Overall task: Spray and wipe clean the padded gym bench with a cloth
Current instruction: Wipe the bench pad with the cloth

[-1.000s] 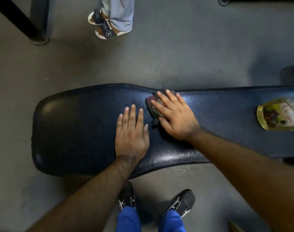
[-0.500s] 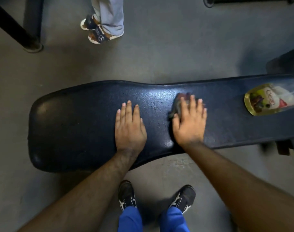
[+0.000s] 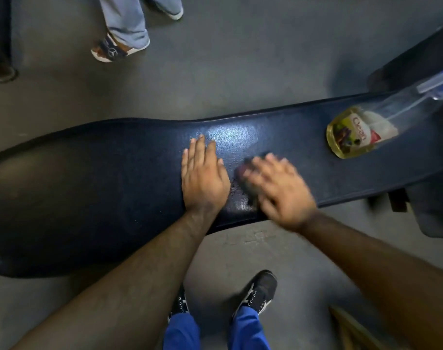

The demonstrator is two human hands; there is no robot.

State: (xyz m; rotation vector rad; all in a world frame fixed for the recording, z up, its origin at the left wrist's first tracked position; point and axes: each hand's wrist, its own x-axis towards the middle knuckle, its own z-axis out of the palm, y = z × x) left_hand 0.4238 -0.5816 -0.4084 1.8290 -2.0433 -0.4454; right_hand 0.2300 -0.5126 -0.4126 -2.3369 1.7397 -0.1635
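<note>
Floor (image 3: 253,72) of grey concrete filled most of the view, and across it the dark padded desk (image 3: 89,185) was stretched from the broad rounded end at the left to the narrower part at the right. A spray bottle (image 3: 351,133) of yellow liquid was laid on its side on the padding near the right end, well apart from both hands. The left hand (image 3: 202,178) was pressed flat and wide on the padding, holding nothing, as it had been a second before. The right hand (image 3: 278,188), blurred with motion, was spread over the dark cloth (image 3: 243,173), which was pinned against the padding just beside the left hand. Compared with half a second earlier, the cloth had been drawn from the far part of the padding back toward the near edge; a wet sheen was left beyond the left hand, so wiping was judged to be under way on the middle section only. Ample unwiped padding was left toward the broad end, open room lay before the bottle, and the near edge was close under the right hand.
</note>
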